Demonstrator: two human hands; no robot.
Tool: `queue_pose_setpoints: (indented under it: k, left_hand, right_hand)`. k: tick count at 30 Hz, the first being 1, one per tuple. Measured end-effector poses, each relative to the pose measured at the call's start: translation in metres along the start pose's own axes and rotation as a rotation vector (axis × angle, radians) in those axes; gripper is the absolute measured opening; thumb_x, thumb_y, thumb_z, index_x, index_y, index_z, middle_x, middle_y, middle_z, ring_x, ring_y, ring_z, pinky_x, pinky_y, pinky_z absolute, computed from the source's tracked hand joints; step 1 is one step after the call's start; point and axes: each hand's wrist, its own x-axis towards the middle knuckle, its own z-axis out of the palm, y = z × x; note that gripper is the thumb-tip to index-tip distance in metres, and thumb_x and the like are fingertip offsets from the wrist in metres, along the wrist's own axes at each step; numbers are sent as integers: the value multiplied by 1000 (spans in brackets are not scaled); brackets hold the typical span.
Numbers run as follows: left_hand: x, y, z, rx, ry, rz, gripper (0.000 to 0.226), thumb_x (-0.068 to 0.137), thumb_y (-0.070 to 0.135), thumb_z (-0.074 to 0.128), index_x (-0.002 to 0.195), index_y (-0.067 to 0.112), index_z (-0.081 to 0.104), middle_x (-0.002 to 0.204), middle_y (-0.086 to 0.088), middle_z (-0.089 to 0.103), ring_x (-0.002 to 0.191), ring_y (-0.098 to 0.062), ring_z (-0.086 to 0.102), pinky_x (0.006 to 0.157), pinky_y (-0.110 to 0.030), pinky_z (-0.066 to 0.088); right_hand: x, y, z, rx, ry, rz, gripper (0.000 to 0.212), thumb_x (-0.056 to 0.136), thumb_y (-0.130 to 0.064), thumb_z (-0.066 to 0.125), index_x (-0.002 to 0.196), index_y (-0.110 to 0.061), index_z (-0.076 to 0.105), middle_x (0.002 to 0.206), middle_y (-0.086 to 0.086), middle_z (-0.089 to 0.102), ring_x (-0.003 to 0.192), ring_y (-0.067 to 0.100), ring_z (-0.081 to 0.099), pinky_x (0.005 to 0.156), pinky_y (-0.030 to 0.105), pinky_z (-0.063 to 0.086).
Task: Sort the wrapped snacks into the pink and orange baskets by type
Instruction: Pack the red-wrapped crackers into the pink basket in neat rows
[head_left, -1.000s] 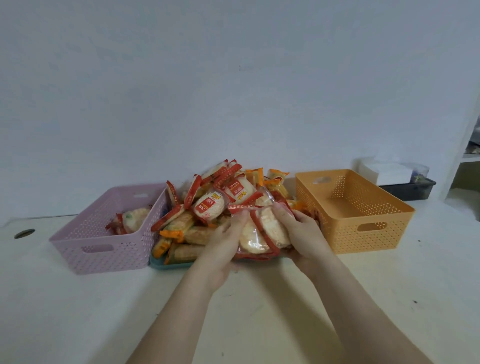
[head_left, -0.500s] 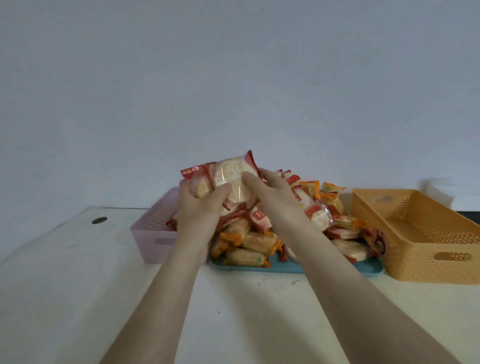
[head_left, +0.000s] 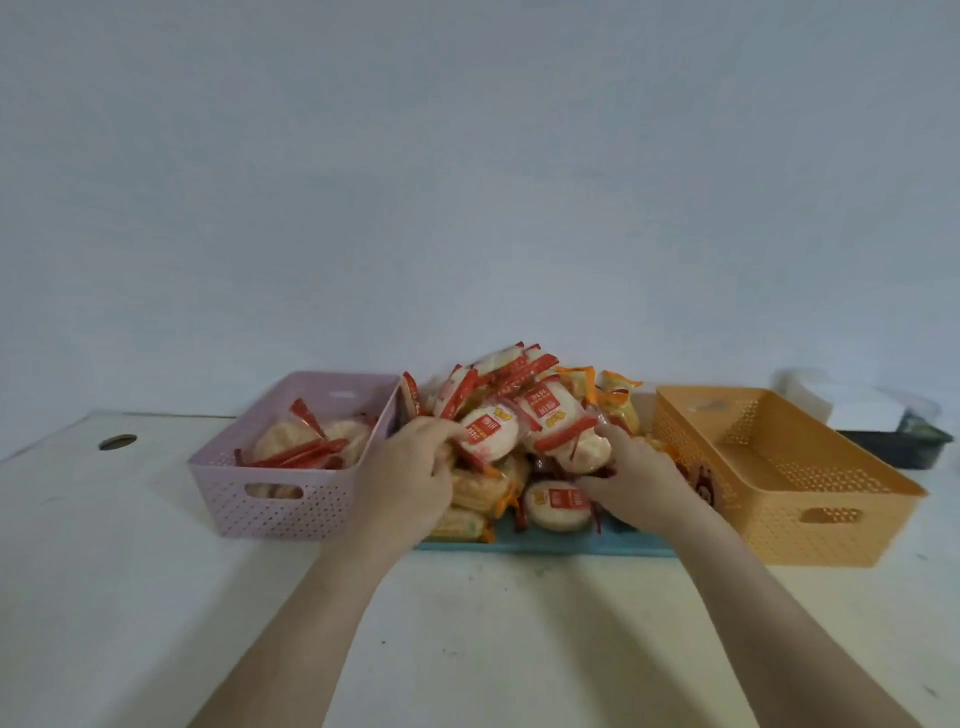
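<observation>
A pile of wrapped snacks lies on a blue tray (head_left: 550, 545) between the two baskets. The pink basket (head_left: 291, 506) on the left holds several red-wrapped round crackers (head_left: 306, 441). No snacks show inside the orange basket (head_left: 810, 514) on the right. My left hand (head_left: 410, 467) is on the left side of the pile, fingers curled on a red-wrapped cracker (head_left: 491, 434). My right hand (head_left: 636, 475) is on the right side, pinching another red-wrapped cracker (head_left: 569, 441). Orange-wrapped snacks (head_left: 615, 397) sit at the back right of the pile.
A dark tray (head_left: 893, 447) with a white box (head_left: 810, 397) stands behind the orange basket at the far right. A round hole (head_left: 118, 442) is in the white table at the far left. A plain wall rises just behind the baskets.
Both hands held red-wrapped crackers up over the pink basket half a second ago. Those crackers now lie in the pink basket, and both hands have come back down onto the pile.
</observation>
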Motion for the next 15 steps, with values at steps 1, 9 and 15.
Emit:
queue_pose_setpoints:
  k: [1, 9, 15]
  left_hand:
    - [-2, 9, 10, 22, -84, 42, 36, 86, 8, 50, 112, 27, 67, 116, 13, 62, 111, -11, 55, 97, -28, 45]
    - [4, 33, 67, 334, -325, -47, 42, 99, 33, 37, 141, 37, 37, 162, -8, 1, 148, -29, -6, 117, -43, 19]
    - [22, 37, 82, 360, -293, -139, 58, 100, 39, 30, 153, 28, 8, 162, -14, 6, 148, -32, 8, 117, -48, 22]
  right_hand:
    - [0, 12, 2, -83, -34, 55, 80, 83, -46, 63, 149, -31, 20, 144, 4, 46, 128, 33, 46, 103, 46, 41]
    - [6, 44, 20, -254, 35, 37, 73, 80, -22, 66, 142, -34, 28, 121, 3, 61, 103, 25, 60, 77, 36, 55]
    - [17, 35, -19, 513, 259, -33, 20, 92, -28, 56, 84, -16, 70, 76, 3, 73, 70, 19, 66, 62, 35, 50]
